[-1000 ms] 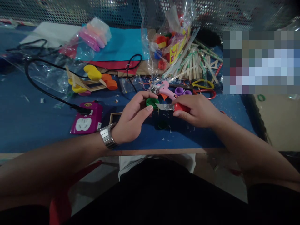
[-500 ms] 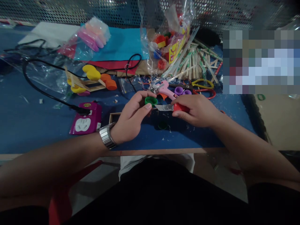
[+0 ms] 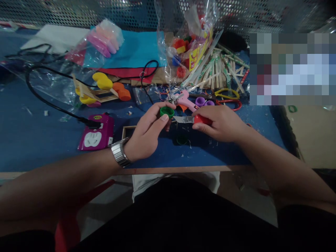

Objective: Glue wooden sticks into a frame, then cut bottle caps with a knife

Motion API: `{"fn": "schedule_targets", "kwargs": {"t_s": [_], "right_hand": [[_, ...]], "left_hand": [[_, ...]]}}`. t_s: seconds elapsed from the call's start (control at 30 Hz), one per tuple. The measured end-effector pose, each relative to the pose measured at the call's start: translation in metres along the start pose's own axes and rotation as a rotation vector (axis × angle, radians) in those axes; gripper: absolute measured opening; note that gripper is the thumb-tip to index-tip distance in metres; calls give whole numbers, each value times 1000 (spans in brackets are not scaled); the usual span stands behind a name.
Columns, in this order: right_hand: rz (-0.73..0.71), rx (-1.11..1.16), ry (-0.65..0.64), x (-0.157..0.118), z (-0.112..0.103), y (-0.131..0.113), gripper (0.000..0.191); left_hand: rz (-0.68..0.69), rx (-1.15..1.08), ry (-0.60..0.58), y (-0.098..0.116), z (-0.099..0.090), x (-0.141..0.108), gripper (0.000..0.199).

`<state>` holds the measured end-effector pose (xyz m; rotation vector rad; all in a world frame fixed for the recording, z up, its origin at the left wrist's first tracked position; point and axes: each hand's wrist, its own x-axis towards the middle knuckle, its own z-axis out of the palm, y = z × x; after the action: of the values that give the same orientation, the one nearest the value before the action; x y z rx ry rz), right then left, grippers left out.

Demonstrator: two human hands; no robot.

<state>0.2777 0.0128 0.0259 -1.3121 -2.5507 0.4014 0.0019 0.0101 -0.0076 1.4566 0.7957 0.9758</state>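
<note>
Above the blue tabletop (image 3: pixel 225 155), holds a green bottle cap (image 3: pixel 167 112) in the left hand (image 3: pixel 147 134), open side up. Pinches it out at the fingertips, away from the palm, with the thumb on the near side and the index finger curled round the far side. Grips a red-handled craft knife (image 3: pixel 193 120) in the right hand (image 3: pixel 222 124), with fingers closed round the handle and thumb along its near side. Points the blade left, with the tip just beside the cap's right wall; cannot tell whether touching. Has a dark green round piece (image 3: pixel 182 140) on the tabletop between the hands, and a pink glue gun (image 3: pixel 187 99) and two purple caps (image 3: pixel 200 102) just beyond.
</note>
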Motion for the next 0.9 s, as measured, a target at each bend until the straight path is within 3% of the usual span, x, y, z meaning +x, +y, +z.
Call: {"fn": "schedule_targets", "kwargs": {"t_s": [0.13,0.3,0.5,0.67,0.8,0.9], "right_hand": [[-16,0,26,0,0,0,70],[18,43,128,0,0,0,66],[123,99,348,-1,2,6,63],[171,108,469,-1,6,12,34],[245,182,423,2,9,18,28],[273,178,425,4,10,21,28]], "left_hand": [[2,-18,-5,-2,0,1,26],[52,173,17,4,1,1,22],[170,564,-159,15,4,-3,30],[216,630,-281,15,4,-4,32],[238,617,-419,14,4,-5,33],[254,616,-459,14,4,-8,33]]}}
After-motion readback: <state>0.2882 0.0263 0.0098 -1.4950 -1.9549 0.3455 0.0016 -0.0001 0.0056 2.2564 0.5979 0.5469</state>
